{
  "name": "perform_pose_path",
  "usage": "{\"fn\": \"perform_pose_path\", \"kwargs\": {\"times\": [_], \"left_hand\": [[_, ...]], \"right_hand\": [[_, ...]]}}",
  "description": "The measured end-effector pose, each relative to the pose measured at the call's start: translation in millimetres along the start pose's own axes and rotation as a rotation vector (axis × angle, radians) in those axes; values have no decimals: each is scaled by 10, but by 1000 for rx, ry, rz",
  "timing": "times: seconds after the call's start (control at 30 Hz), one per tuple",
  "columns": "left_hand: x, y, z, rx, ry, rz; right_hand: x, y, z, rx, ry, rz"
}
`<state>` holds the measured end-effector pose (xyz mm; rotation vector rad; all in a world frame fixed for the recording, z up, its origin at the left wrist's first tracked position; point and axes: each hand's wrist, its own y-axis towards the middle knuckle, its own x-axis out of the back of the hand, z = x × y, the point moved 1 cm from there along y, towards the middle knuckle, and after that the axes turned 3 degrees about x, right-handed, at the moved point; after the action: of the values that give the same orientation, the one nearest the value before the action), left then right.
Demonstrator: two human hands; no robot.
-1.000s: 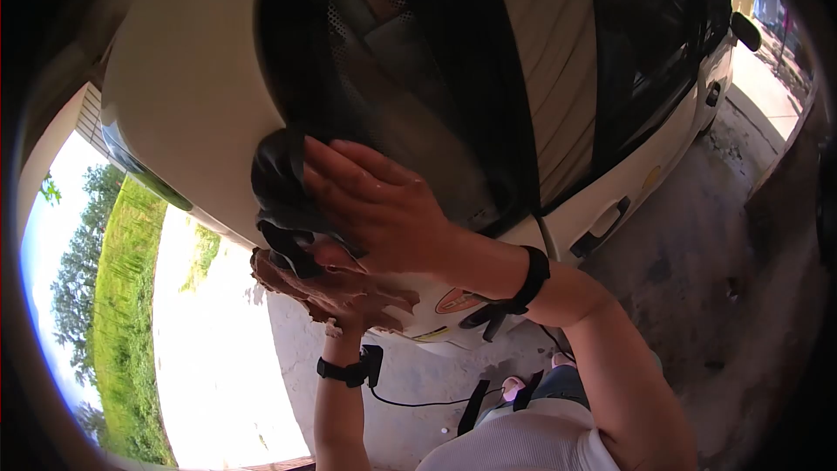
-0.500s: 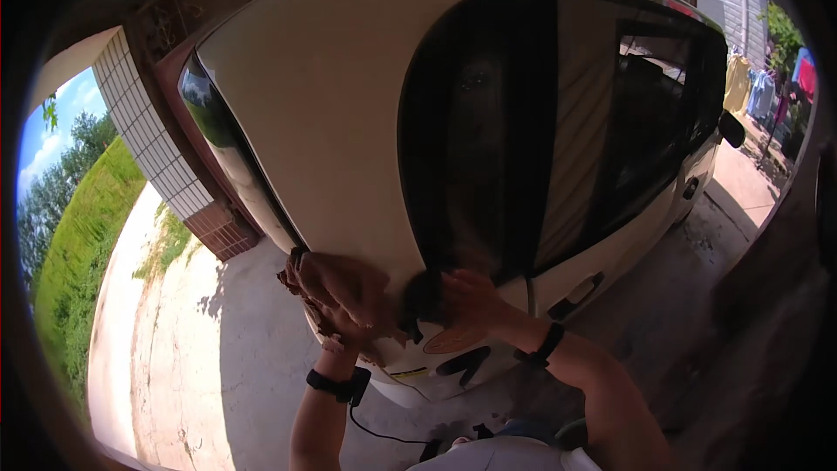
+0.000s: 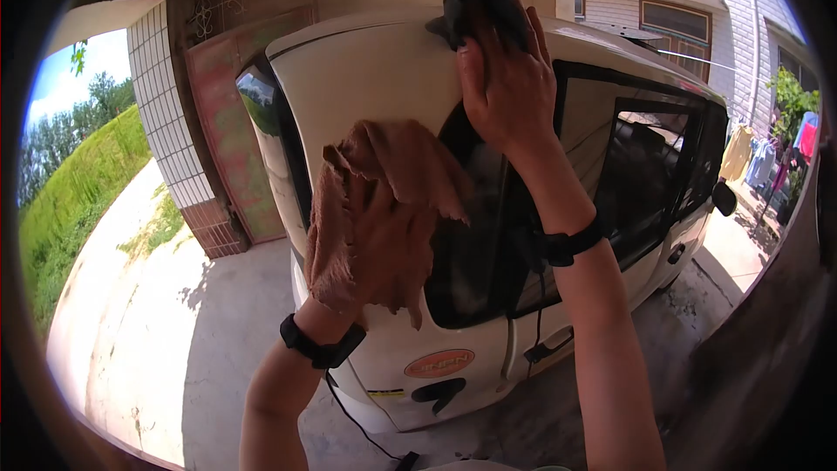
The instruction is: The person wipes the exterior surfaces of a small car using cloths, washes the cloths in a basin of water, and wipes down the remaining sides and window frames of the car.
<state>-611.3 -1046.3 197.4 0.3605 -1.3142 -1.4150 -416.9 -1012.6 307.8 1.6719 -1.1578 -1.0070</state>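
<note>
A white car (image 3: 366, 78) with dark side windows stands close in front of me. My right hand (image 3: 510, 100) reaches up to its roof edge and presses a bunched black cloth (image 3: 479, 9) there, fingers bent over it. Lower down, beside the rear side window (image 3: 466, 270), my left hand (image 3: 379, 231) holds a brown cloth (image 3: 401, 153). That cloth drapes over and around the hand, so the fingers show only in part. Each wrist wears a black band, with a cable running down. An orange oval sticker (image 3: 439, 363) shows on the body below.
A tiled pillar (image 3: 170, 113) and a worn reddish metal door (image 3: 235, 131) stand at the left, behind the car. The side mirror (image 3: 724, 198) sticks out at the right. Laundry (image 3: 758, 161) hangs beyond it. Concrete floor (image 3: 235, 349) lies at the left.
Both hands have risen from the lower body panel. The right hand went up to the roof edge with the black cloth, the left to mid-height with the brown cloth. The view has tilted up.
</note>
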Motion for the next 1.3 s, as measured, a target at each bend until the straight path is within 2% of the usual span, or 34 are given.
{"fn": "perform_pose_path", "kwargs": {"times": [0.03, 0.07, 0.13, 0.17, 0.2, 0.23, 0.27, 0.33, 0.37, 0.4, 0.47, 0.5, 0.6, 0.67, 0.7, 0.73, 0.77, 0.83, 0.93, 0.97, 1.03, 1.17, 1.2, 1.3], "left_hand": [[-10, 338, 83, 4, -92, -161], [24, 647, 212, -53, -20, -367], [126, 1162, 405, 69, -251, -414], [260, 1307, 511, 190, -238, -221], [350, 1401, 666, 302, -224, -29], [226, 1426, 958, 280, -253, -108], [103, 1425, 1189, 251, -288, -187], [354, 1223, 1048, 470, -346, -187], [335, 1103, 1018, 402, -310, -277], [267, 970, 976, 333, -271, -367], [-16, 563, 775, 353, -121, -507], [-161, 279, 676, 363, -75, -506], [-841, -930, 512, 404, -38, -148], [-418, -918, 91, 126, -55, 13], [-417, -905, 122, 117, -51, 9], [-421, -908, 178, 9, 22, -23], [-433, -898, 210, -92, 90, -61], [-384, -732, 231, -89, 95, -25], [-169, -330, 192, 51, 136, -13], [-117, -150, 188, 65, 187, -82], [-5, 260, 169, 119, 220, -204], [-11, 756, -30, 256, 278, -347], [-63, 716, -147, 259, 280, -246], [-388, 300, -510, -90, 162, -91]], "right_hand": [[-53, 123, -65, -10, -27, 2], [-74, 236, -85, -2, -21, 2], [-67, 422, -104, -188, 14, 189], [23, 494, -39, -182, 16, 197], [135, 553, 56, -319, -6, 459], [192, 564, 110, -459, -34, 718], [55, 350, 81, -304, 58, 361], [-1, 73, 263, -63, 91, -43], [52, -59, 439, -56, 90, -71], [180, -210, 603, -87, 106, 40], [269, -715, 868, -100, 239, 201], [309, -1033, 994, -111, 275, 192], [506, -2077, 1358, -166, 396, 277], [546, -2330, 1356, -225, 448, 313], [584, -2226, 1345, -293, 503, 349], [526, -2096, 1241, -162, 401, 283], [454, -1959, 1106, -198, 382, 262], [314, -1345, 776, -231, 291, 144], [142, -476, 364, -192, 32, -21], [136, -327, 293, -199, 30, -16], [114, -214, 208, -382, 195, 60], [271, -754, 440, -359, 103, 135], [359, -1028, 547, -352, 93, 155], [504, -2223, 978, -369, 41, 315]]}}
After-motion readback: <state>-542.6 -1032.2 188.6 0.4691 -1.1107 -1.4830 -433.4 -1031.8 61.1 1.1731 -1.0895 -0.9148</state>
